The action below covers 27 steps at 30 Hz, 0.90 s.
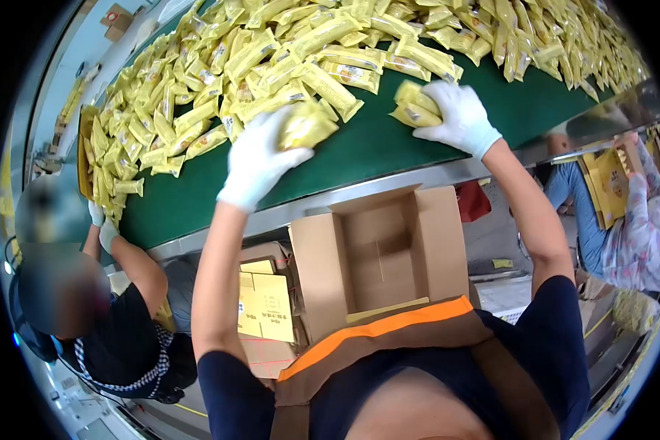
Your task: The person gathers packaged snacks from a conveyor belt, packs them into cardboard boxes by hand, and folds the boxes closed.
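Observation:
Both of my hands wear white gloves and reach over a green conveyor belt (367, 150). My left hand (260, 154) is closed around yellow snack packets (306, 126), blurred, at the near edge of the heap. Held in my right hand (458, 117) are more yellow packets (416, 106), just above the belt; how many I cannot tell. A large heap of similar wrapped packets (271, 66) covers the far side of the belt. Below my hands, between my arms, stands an open cardboard box (380, 253) with its flaps spread.
The belt's metal edge (286, 199) runs between me and the heap. Flat yellow cartons (268, 304) lie left of the box. A co-worker (117, 315) with gloved hands at the heap is on the left; another person (631, 235) sits at the right beside yellow cartons (605, 183).

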Tool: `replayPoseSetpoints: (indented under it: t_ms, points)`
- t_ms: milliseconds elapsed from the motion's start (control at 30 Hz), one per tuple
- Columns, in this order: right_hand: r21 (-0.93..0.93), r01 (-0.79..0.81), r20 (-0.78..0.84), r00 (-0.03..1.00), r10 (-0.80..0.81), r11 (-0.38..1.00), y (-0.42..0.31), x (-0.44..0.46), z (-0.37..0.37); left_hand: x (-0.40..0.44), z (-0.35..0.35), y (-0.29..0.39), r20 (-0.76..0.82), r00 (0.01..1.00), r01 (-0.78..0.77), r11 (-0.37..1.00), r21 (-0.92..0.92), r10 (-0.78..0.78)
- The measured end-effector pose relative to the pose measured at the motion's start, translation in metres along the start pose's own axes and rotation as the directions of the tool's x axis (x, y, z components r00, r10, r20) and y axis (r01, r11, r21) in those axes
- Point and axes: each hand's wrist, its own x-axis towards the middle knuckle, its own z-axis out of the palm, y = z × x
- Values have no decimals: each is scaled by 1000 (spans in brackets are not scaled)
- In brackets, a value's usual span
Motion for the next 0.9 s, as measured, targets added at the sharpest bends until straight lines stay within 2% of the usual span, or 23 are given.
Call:
replayPoseSetpoints:
  t_ms: [67,100,133,167,200,233,267,300,333,367,400,433,467,533,567,667,700,733,767,800,867,900]
  points:
    - [12,-237,225,947,228,971,-12,7,-17,22,40,-14,124,990,45,991,128,-61]
    - [-10,-296,334,899,283,955,-10,16,-26,23,43,-7,102,991,71,985,155,-88]
    - [-35,-361,444,829,339,932,-9,20,-31,20,48,-10,58,998,5,987,161,-15]
    - [-14,-371,494,804,330,928,-4,22,-33,13,52,-13,66,998,-25,982,189,12]
    - [-8,-368,565,765,308,930,4,25,-29,7,51,-7,67,997,-52,975,215,38]
    - [140,-397,586,772,247,907,0,35,-28,3,52,-1,61,996,-75,967,243,62]
    - [290,-409,599,783,169,865,-8,51,-25,-2,54,3,35,999,-23,981,190,16]
    - [596,-415,537,843,43,688,-29,64,-25,-1,56,4,15,1000,-6,985,173,3]
    - [733,-339,418,908,3,590,-43,77,-17,-1,58,4,-3,1000,9,988,156,-9]
    - [837,-350,415,907,-70,421,-47,95,-2,0,58,4,-17,1000,-2,984,181,5]
    - [859,-411,457,884,-95,305,-64,111,-3,1,58,2,-29,999,-15,978,207,22]
    - [891,-375,420,895,-151,256,-68,128,25,2,58,-1,-39,998,-30,971,235,40]
    - [828,-412,505,843,-185,380,-67,144,45,5,60,-8,56,998,-47,965,257,34]
    - [828,-356,502,814,-290,434,-83,153,55,6,54,-3,120,993,-48,970,238,20]
    - [655,-354,606,774,-184,667,-78,159,69,5,52,0,122,992,-56,963,265,24]
    - [526,-306,678,714,-174,793,-87,144,29,-1,55,9,112,993,-74,955,286,43]
    - [576,-271,629,750,-205,772,-81,136,26,-3,60,6,97,994,-74,963,260,50]
    - [478,-161,522,843,-132,863,-81,123,7,-4,63,4,81,995,-70,970,231,52]
    - [364,-147,463,885,-42,920,-78,108,-14,-2,54,12,141,990,-21,979,201,-8]
    - [203,-81,384,923,-3,976,-71,95,-25,-4,58,9,81,997,-33,983,181,19]
    - [11,-75,319,945,68,997,-41,64,-28,-6,68,0,-43,996,-66,987,149,73]
    - [-66,-102,450,885,121,993,-29,53,-26,-4,69,-2,-52,999,-11,996,90,15]
